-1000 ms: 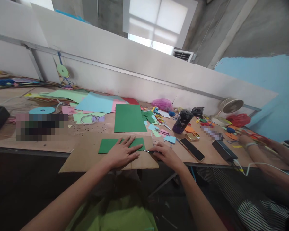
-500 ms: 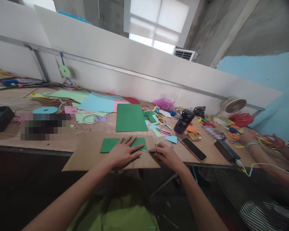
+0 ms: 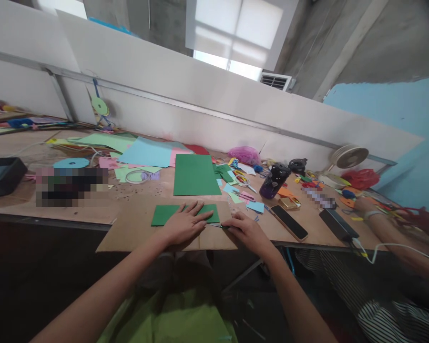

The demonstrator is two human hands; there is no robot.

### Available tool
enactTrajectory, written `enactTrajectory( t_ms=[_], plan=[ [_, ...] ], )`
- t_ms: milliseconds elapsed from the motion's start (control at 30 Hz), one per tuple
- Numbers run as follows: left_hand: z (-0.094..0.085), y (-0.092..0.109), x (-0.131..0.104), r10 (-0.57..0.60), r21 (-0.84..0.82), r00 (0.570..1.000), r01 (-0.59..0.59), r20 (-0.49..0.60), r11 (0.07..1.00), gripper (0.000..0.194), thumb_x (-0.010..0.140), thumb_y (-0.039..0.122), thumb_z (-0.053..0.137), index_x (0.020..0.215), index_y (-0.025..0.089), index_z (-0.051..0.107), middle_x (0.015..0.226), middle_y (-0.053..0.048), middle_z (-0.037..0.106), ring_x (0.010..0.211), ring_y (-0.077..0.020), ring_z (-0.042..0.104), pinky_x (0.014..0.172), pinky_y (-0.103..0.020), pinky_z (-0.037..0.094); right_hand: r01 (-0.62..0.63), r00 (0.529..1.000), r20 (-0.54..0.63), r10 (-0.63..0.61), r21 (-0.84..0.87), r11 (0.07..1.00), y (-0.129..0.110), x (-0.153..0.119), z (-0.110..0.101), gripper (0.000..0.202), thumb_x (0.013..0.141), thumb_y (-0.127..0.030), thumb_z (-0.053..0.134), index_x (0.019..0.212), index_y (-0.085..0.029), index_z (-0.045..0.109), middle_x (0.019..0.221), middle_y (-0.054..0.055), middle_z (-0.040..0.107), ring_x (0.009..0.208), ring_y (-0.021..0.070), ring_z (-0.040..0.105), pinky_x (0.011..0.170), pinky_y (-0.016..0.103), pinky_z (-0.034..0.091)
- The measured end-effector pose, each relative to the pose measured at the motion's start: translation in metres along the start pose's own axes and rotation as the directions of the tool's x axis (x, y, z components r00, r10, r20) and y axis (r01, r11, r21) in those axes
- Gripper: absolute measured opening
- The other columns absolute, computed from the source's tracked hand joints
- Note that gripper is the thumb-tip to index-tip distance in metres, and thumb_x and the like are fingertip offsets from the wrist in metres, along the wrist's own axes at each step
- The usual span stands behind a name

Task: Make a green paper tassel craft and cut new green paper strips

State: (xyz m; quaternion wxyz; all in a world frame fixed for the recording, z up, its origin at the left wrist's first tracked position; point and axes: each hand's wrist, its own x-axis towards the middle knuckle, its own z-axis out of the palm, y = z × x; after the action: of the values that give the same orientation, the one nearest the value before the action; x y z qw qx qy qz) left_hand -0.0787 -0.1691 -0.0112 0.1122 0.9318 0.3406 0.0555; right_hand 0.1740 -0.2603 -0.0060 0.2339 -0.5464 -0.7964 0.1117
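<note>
A green paper strip (image 3: 159,215) lies on a flat piece of cardboard (image 3: 128,236) at the table's front edge. My left hand (image 3: 186,223) rests flat across the strip with fingers spread, hiding its middle. In my right hand (image 3: 246,229), the fingers pinch a craft knife (image 3: 216,225) with a thin metal blade and a dark handle. Its blade points left, along the strip's near edge by my left fingertips. Most of the handle is hidden in the fingers. A larger green paper sheet (image 3: 196,175) lies just beyond the cardboard.
Paper scraps, scissors (image 3: 246,195), a dark bottle (image 3: 274,181) and a phone (image 3: 289,222) are to the right. A black power bank (image 3: 339,224) with a white cable lies farther right, near another person's arm (image 3: 375,221). Coloured sheets (image 3: 146,151) lie at the back left.
My right hand and the knife stay near the strip's right end; the blade sits slightly farther left along the near edge. My left hand stays flat. The whole view has shifted slightly.
</note>
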Motion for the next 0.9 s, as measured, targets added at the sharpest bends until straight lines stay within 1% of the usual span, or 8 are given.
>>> enactTrajectory(
  t_ms=[133, 267, 533, 700, 900],
  plan=[
    [0.002, 0.0, 0.0, -0.006, 0.002, 1.0, 0.006, -0.014, 1.0, 0.052, 0.1, 0.051, 0.03, 0.151, 0.039, 0.03, 0.162, -0.004, 0.012, 0.15, -0.0282, 0.013, 0.117, -0.054, 0.014, -0.06, 0.998, -0.023, 0.062, 0.061, 0.996, 0.008, -0.012, -0.01, 0.026, 0.094, -0.022, 0.054, 0.113, -0.028, 0.07, 0.094, 0.004, 0.056, 0.089, 0.0189, 0.059, 0.08, 0.029, 0.046],
    [0.005, 0.0, -0.001, -0.004, 0.003, 0.999, 0.004, -0.033, 1.0, 0.053, 0.1, 0.052, 0.029, 0.151, 0.039, 0.03, 0.163, -0.003, 0.011, 0.15, -0.027, 0.012, 0.117, -0.053, 0.013, -0.106, 0.991, -0.076, 0.11, 0.057, 0.993, 0.012, -0.017, -0.016, 0.026, 0.093, -0.021, 0.054, 0.113, -0.028, 0.07, 0.089, 0.003, 0.055, 0.087, 0.0194, 0.057, 0.079, 0.03, 0.044],
    [0.005, -0.001, 0.0, -0.013, 0.007, 0.999, 0.014, -0.034, 1.0, 0.055, 0.1, 0.052, 0.029, 0.152, 0.035, 0.029, 0.162, -0.004, 0.012, 0.15, -0.0269, 0.012, 0.118, -0.052, 0.012, -0.112, 0.989, -0.098, 0.113, 0.021, 0.994, 0.011, -0.012, -0.014, 0.027, 0.093, -0.019, 0.055, 0.113, -0.028, 0.07, 0.088, 0.004, 0.055, 0.086, 0.0194, 0.056, 0.078, 0.031, 0.044],
    [0.005, -0.001, 0.001, -0.03, 0.0, 0.999, 0.03, -0.032, 1.0, 0.055, 0.099, 0.053, 0.03, 0.152, 0.036, 0.029, 0.163, -0.004, 0.011, 0.15, -0.0272, 0.013, 0.118, -0.052, 0.013, -0.118, 0.988, -0.094, 0.119, 0.016, 0.993, 0.012, -0.012, -0.012, 0.027, 0.093, -0.017, 0.055, 0.113, -0.027, 0.07, 0.09, 0.004, 0.055, 0.087, 0.0194, 0.057, 0.08, 0.031, 0.043],
    [0.007, -0.002, 0.001, -0.017, -0.002, 0.999, 0.017, -0.037, 1.0, 0.056, 0.099, 0.054, 0.029, 0.152, 0.036, 0.03, 0.163, -0.005, 0.013, 0.15, -0.0271, 0.013, 0.117, -0.053, 0.012, -0.115, 0.99, -0.083, 0.117, 0.022, 0.993, 0.011, -0.01, -0.011, 0.027, 0.093, -0.018, 0.055, 0.114, -0.028, 0.07, 0.093, 0.004, 0.056, 0.089, 0.0198, 0.057, 0.08, 0.031, 0.043]
  ],
)
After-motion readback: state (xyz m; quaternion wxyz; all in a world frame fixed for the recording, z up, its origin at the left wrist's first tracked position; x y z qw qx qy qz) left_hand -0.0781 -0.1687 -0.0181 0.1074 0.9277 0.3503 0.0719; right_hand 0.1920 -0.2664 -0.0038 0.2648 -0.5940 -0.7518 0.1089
